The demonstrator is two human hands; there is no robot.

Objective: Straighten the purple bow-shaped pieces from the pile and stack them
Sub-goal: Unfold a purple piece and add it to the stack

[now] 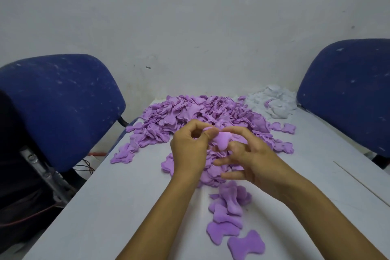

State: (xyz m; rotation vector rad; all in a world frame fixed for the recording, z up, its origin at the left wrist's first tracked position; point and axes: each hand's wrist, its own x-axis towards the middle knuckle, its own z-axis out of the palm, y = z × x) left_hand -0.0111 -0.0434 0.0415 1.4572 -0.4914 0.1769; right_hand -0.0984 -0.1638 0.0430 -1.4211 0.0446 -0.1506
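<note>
Both hands pinch one purple bow piece [222, 141] over the big purple pile [196, 116]: left hand [190, 150] thumb-and-fingertips, right hand [249, 154] likewise, other fingers spread; two blue chairs [61, 107] flank the table [126, 207]

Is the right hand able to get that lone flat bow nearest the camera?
Probably yes. The bow lies bare on the table beside the right forearm, nothing over it. But the right hand pinches a piece with the left hand, so it must let go first.
</note>
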